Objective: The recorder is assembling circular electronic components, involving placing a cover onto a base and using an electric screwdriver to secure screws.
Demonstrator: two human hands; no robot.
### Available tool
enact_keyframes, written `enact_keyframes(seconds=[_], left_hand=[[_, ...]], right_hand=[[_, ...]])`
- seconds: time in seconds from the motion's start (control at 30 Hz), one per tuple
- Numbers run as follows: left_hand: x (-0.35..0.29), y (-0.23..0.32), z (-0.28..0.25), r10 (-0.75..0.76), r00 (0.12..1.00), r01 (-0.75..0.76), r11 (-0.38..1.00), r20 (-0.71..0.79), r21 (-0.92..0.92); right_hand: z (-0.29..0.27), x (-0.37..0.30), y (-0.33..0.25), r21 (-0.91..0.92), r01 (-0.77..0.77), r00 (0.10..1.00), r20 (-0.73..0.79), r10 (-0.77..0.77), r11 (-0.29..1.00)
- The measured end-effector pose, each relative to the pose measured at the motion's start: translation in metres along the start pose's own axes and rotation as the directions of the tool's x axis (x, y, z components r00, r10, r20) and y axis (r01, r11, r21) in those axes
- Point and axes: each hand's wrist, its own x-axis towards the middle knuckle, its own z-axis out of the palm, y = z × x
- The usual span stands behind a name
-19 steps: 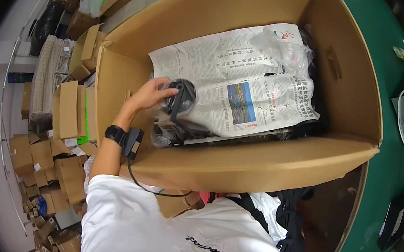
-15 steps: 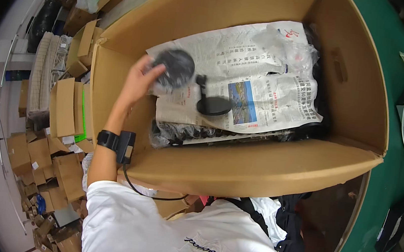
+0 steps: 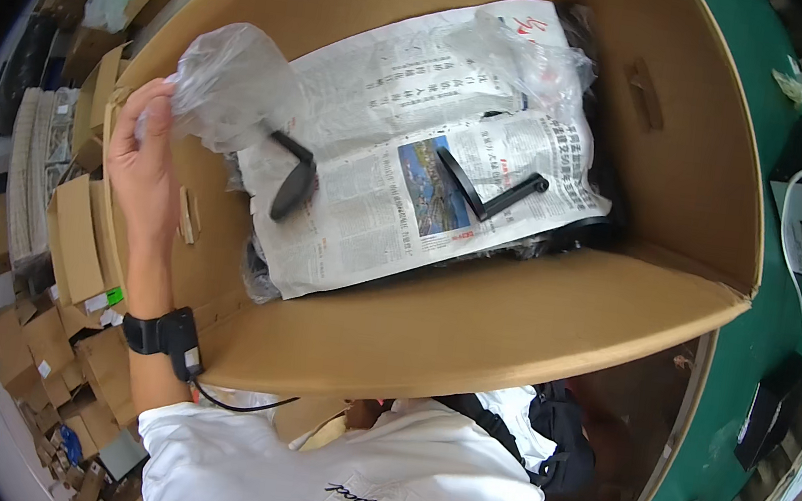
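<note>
My left hand (image 3: 148, 124) is raised at the left wall of a large cardboard box, its fingers pinching a crumpled clear plastic bag (image 3: 242, 81). The bag's lower end reaches toward a black part (image 3: 295, 187) with a rounded disc and a short bent arm; whether they touch, I cannot tell. Farther right, a second black part (image 3: 486, 209) with a thin-looking plate and an angled arm appears over the newspaper (image 3: 353, 235). Whether either black part rests on the paper is unclear. My right hand is out of the picture.
The tall cardboard box (image 3: 474, 310) surrounds the newspaper, with wrapped dark items showing under its edges. More clear plastic (image 3: 553, 69) lies at the paper's far right. A green surface (image 3: 724, 390) runs along the right; several cartons (image 3: 72, 240) are piled at the left.
My left hand has moved left, and the bag that held a dark round thing now looks emptied. Two black parts show over the newspaper instead of one. The view has shifted slightly.
</note>
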Motion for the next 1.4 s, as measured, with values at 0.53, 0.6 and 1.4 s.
enact_keyframes(seconds=[0.53, 0.6, 1.4], left_hand=[[0.006, 0.170, 0.064, 0.022, 0.748, 0.274, 0.900, 0.663, -0.339], [-0.002, 0.230, 0.084, 0.337, 0.574, 0.212, 0.819, 0.746, -0.533], [-0.345, 0.073, -0.160, -0.794, -0.084, 0.289, 0.559, 0.602, 0.777]], right_hand=[[0.047, 0.067, -0.146, 0.021, -0.253, 0.961, -0.108, 0.254, 0.967], [0.074, 0.080, -0.214, 0.683, -0.309, 0.913, 0.407, 0.006, 0.662], [0.275, 0.137, -0.524, 0.878, 0.245, -0.529, 0.476, -0.702, 0.411]])
